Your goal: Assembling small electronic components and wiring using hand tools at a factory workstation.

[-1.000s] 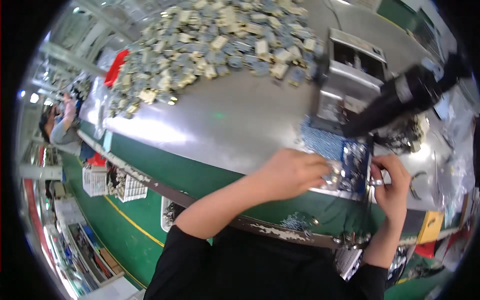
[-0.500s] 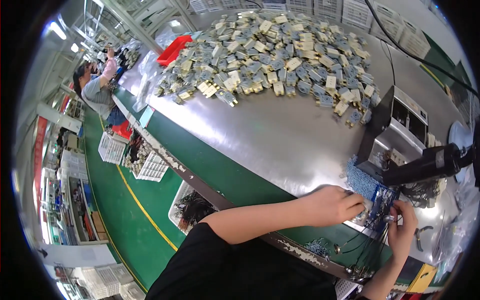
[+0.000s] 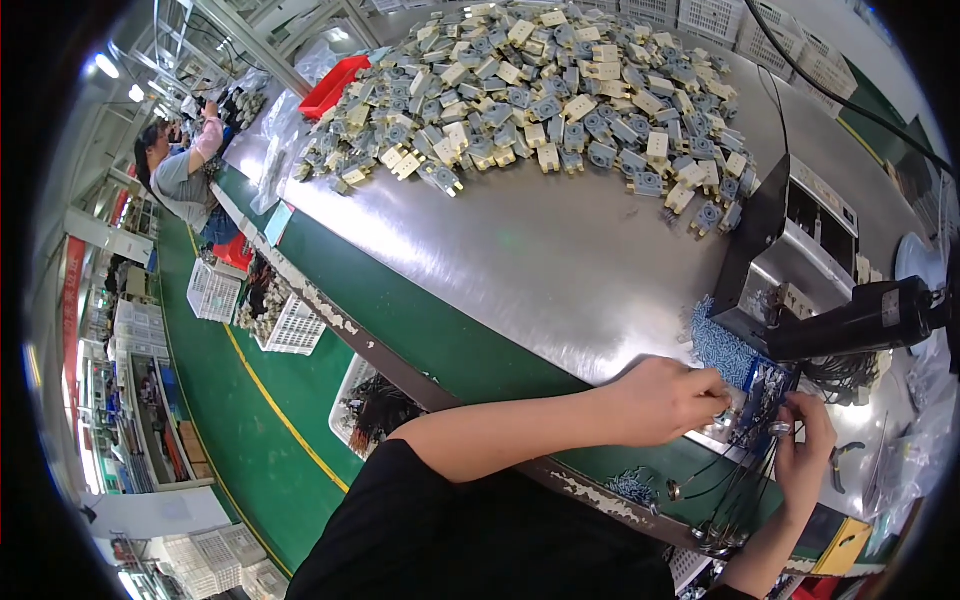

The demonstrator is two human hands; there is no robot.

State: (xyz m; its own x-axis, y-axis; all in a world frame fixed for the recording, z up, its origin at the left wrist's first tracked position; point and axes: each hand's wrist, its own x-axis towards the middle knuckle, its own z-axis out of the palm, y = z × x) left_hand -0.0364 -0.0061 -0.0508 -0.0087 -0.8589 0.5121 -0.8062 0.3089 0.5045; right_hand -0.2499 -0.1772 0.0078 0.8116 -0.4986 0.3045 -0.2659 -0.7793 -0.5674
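Note:
My left hand [image 3: 662, 402] is over the table's front edge, its fingers bent together in a pinch. What they hold, if anything, is too small and hidden to name. Opposite it, my right hand [image 3: 810, 435] pinches a small round metal part [image 3: 779, 428]; thin black cables [image 3: 748, 470] hang close by. A blue tray of small metal parts [image 3: 766, 392] lies just beyond both hands. Beside it spreads a heap of small light-blue pieces [image 3: 722, 345]. More round metal ends [image 3: 715, 535] of the cables dangle at the table edge.
A black bench machine [image 3: 795, 255] with a black cylinder [image 3: 850, 325] stands at the right. Pliers [image 3: 842, 465] lie right of my right hand. A big pile of grey and cream plug-like parts [image 3: 540, 100] covers the far table, near a red bin [image 3: 333, 88]. Another person [image 3: 185, 175] works far left.
The view has shifted slightly, so the background sits a little higher and further left. My left hand has drawn slightly down and left; my right hand keeps its pinch on the metal part.

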